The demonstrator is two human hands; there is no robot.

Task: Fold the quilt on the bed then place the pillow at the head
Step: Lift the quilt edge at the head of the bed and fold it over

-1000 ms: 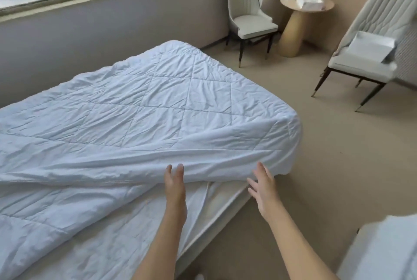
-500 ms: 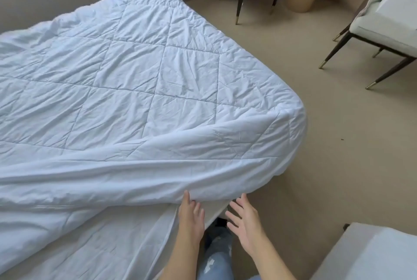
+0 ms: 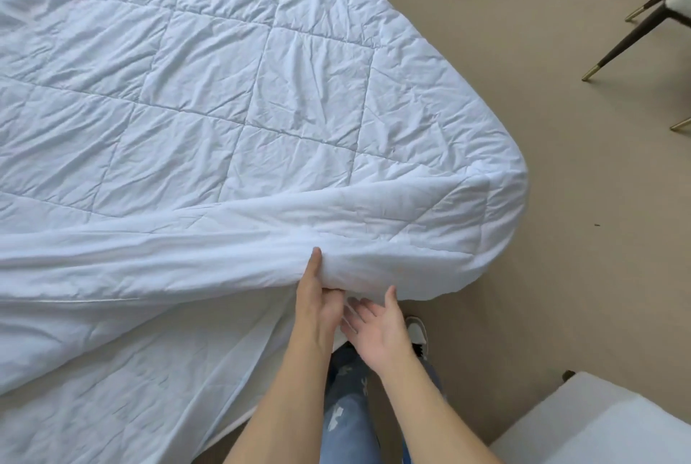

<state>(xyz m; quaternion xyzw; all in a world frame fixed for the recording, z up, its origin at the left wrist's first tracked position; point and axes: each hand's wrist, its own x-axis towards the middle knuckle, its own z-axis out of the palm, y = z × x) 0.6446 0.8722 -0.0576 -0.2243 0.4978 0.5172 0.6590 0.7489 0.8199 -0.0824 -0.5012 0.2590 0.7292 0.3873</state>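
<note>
My left hand pinches the quilt at its near rolled edge to lift it for folding, while my right hand waits open-palmed beneath.

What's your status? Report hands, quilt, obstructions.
Left hand pinching quilt edge. Right hand open beside it, palm up. Quilt unfolded on bed. No obstructions seen.

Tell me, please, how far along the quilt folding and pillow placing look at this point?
Early. One long fold already shows: the quilt is doubled over, baring the sheet below. In hand: the left hand pinches the folded edge near the corner, the right hand open just under it. Left: further folds and the pillow, which is not clearly in view.
</note>
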